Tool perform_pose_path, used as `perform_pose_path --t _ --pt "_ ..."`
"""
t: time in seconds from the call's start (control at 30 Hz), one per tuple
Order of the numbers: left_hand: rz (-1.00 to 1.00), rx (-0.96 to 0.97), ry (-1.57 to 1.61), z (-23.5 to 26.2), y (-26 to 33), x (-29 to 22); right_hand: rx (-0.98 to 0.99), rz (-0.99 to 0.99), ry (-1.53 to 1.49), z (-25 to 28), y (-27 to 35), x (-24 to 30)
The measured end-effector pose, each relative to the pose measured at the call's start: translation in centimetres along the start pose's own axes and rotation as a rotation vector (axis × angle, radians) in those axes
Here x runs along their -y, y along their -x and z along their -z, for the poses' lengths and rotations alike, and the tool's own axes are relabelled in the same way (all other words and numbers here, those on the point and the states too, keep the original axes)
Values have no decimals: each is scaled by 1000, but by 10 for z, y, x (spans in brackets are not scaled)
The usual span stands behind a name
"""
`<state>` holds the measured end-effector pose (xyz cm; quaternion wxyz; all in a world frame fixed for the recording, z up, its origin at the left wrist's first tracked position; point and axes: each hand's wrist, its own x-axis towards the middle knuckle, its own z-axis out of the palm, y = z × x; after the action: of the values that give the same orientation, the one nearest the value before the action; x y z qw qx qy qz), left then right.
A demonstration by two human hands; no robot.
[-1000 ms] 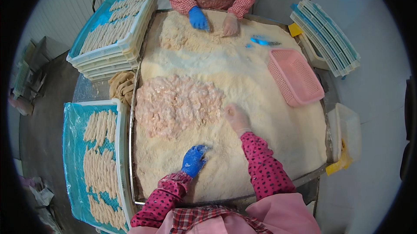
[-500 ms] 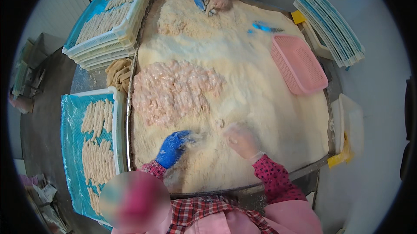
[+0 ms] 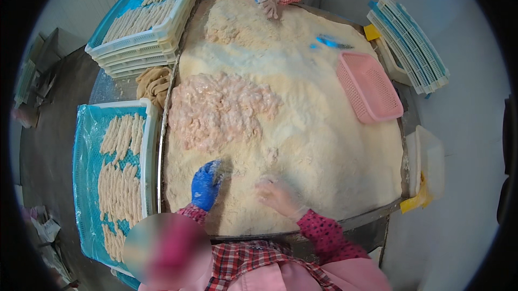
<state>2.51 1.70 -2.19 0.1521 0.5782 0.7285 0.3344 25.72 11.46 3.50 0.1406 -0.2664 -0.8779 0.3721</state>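
My left hand, in a blue glove with powder on its fingertips, stands at the near left of the powder bed with its fingers loosely curved and nothing visible in it. To its right, my right hand, in a thin clear glove, rests palm down on the pale powder with its fingers stretched toward the left. Between the hands lies a small coated strip of meat, partly sunk in powder. A small coated lump sits just beyond. Farther off spreads a pile of wet pink raw meat strips.
At left, a blue-lined tray holds rows of coated strips; stacked trays stand behind it. A cloth lies between them. A pink basket sits on the powder at right. Across the table, a person's gloved hands are together.
My right hand has moved left and lowered onto the powder. My left hand has turned more upright, shifting slightly left. The view has shifted a little, and the other person's hands have changed position.
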Motion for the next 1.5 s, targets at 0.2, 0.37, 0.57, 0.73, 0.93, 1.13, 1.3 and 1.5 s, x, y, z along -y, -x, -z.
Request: perform_pose_path --t 0.2,0.37,0.57,0.73,0.93,1.13,1.3,1.5 --pt "-420 349 66 -11 11 -56 -351 -560 116 -16 -41 -71" --pt "-90 320 153 -21 28 -37 -515 -310 -130 -8 -58 -48" --pt "-131 258 -176 19 41 -20 12 -185 -35 28 -14 -72" --pt "343 253 381 -19 38 -21 -408 -344 -38 5 -17 -52" --pt "477 294 1361 -28 63 -65 -101 234 222 -65 -22 37" --pt "391 -513 1803 -97 93 -25 28 378 -500 -76 -45 89" --pt "461 -286 2273 17 104 34 102 62 274 -84 -66 0" --pt "431 -1282 1360 235 162 92 144 -22 -92 -72 -53 29"
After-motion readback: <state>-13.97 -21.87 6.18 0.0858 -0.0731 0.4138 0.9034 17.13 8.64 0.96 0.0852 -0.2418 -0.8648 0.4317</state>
